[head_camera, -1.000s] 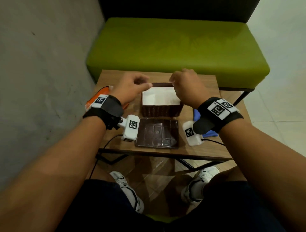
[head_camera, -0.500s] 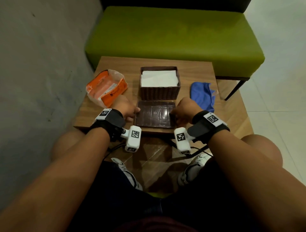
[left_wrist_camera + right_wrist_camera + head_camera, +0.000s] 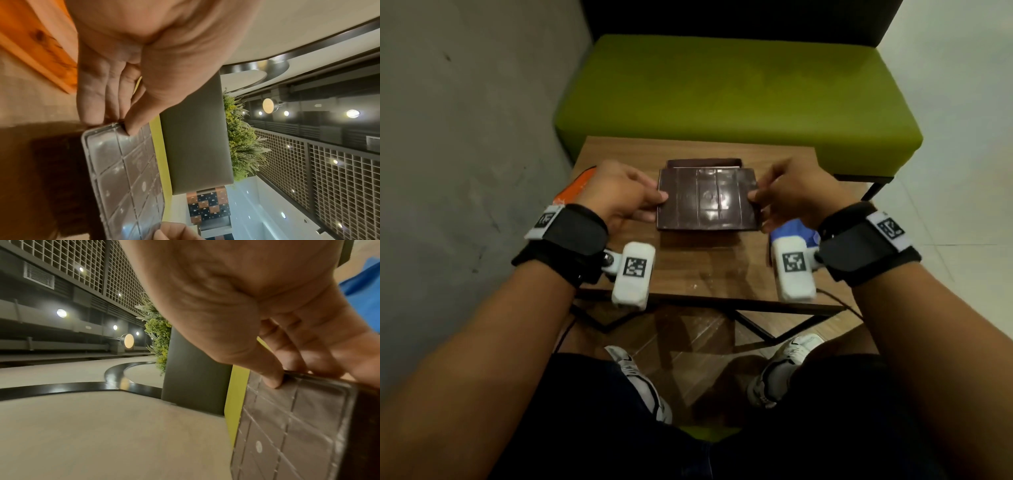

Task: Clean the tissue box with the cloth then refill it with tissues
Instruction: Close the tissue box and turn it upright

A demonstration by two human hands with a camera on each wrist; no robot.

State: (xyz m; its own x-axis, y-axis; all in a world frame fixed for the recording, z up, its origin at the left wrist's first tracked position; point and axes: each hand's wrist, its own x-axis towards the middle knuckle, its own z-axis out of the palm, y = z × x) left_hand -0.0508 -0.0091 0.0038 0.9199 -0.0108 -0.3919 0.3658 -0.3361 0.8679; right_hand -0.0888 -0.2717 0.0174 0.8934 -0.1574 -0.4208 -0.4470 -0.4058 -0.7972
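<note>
Tissue box [image 3: 703,162] sits mid-table, mostly hidden under its brown lid [image 3: 708,200], which left hand [image 3: 616,195] and right hand [image 3: 796,193] pinch by its side edges. Uneven lowering could seat it crooked.

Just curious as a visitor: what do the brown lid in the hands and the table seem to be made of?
The lid looks like glossy moulded plastic: it shows highlights, raised grid ribs and a rim. The table looks like wood or wood-effect laminate, going by its brown grain; which one is unclear.
</note>
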